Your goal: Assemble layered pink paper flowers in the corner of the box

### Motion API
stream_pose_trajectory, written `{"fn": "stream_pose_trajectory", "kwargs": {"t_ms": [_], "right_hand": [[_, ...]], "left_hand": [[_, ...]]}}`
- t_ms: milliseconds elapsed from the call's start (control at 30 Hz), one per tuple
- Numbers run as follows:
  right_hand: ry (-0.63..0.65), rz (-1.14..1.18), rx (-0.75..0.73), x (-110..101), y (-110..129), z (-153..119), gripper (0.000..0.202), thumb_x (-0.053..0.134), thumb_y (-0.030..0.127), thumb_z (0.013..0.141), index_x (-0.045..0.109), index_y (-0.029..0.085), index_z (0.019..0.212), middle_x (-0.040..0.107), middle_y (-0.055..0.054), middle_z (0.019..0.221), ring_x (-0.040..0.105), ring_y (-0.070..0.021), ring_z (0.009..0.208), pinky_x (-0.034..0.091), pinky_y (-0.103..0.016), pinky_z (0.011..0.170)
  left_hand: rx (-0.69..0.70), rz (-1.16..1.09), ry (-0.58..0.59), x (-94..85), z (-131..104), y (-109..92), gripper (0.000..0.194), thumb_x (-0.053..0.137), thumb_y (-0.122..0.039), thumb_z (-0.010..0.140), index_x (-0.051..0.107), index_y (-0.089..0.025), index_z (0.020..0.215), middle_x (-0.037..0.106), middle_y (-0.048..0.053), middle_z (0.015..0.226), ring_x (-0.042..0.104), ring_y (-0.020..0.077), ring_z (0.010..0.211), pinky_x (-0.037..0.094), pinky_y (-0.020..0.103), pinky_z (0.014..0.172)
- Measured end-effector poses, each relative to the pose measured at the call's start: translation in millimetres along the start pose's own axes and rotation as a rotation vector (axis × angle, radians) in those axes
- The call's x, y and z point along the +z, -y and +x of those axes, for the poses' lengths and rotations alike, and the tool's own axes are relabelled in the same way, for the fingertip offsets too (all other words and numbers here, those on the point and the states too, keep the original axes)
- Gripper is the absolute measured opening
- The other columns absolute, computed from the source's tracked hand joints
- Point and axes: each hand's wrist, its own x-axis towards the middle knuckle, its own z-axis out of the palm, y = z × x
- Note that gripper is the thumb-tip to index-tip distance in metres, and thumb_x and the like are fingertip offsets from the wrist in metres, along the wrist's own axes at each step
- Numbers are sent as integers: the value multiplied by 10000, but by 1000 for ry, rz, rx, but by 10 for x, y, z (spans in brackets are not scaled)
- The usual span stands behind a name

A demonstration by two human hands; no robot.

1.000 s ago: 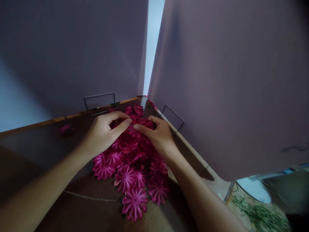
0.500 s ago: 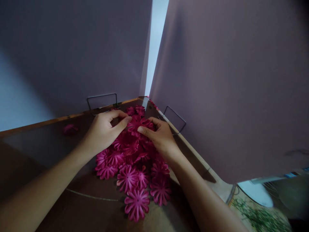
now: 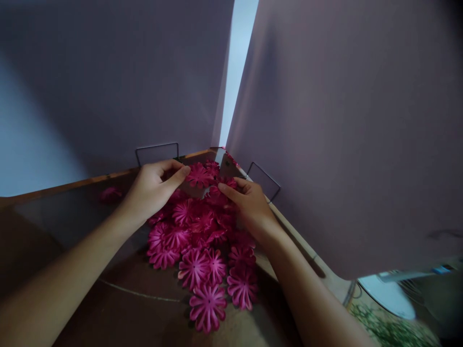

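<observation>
Many pink petal pieces (image 3: 208, 308) lie in a loose pile on the dark tabletop (image 3: 137, 318). My left hand (image 3: 159, 185), at the pile's upper left, pinches the edge of a pink flower piece (image 3: 199, 175) between thumb and finger. To its right, my right hand (image 3: 249, 200) is closed on another pink flower piece (image 3: 224, 188), thumb on top. The two held pieces are apart, with a small gap between them. The fingertips of both hands are partly hidden.
Two tall grey panels (image 3: 144, 72) meet near a bright gap behind the pile. Thin wire brackets (image 3: 265, 180) stand at their bases. One pink piece (image 3: 110, 194) lies alone at left. Green sprigs (image 3: 394, 327) and a white round object (image 3: 387, 296) are at lower right.
The hands have moved slightly apart. Pink pieces that overlapped between them are now separate, one at each hand. The view has shifted a little.
</observation>
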Motion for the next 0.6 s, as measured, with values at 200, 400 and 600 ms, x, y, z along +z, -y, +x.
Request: {"fn": "stream_pose_trajectory", "kwargs": {"t_ms": [200, 400, 600], "right_hand": [[-24, -18, -26, -13, -17, 7, 254, 752, 429, 754, 664, 194, 787, 617, 6, 726, 528, -105, 590, 463, -256, 594], [-51, -43, -53, -29, 10, 18, 291, 760, 431, 739, 610, 186, 696, 553, 37, 617, 457, -91, 521, 402, -242, 543], [-54, 34, -80, -56, -24, 37, 282, 770, 408, 741, 619, 171, 717, 555, 45, 627, 456, -85, 533, 367, -233, 549]], "left_hand": [[39, -19, 85, -6, -10, -34, 262, 624, -463, 863, 677, -214, 799, 677, 18, 763, 607, 170, 706, 471, 260, 634], [-16, -106, 59, -80, 21, 3, 286, 642, -488, 846, 664, -207, 800, 664, 21, 757, 606, 163, 689, 481, 248, 613], [-19, -91, 172, -118, 35, 5, 300, 655, -496, 827, 667, -199, 789, 663, 28, 750, 607, 168, 670, 483, 253, 590]]}}
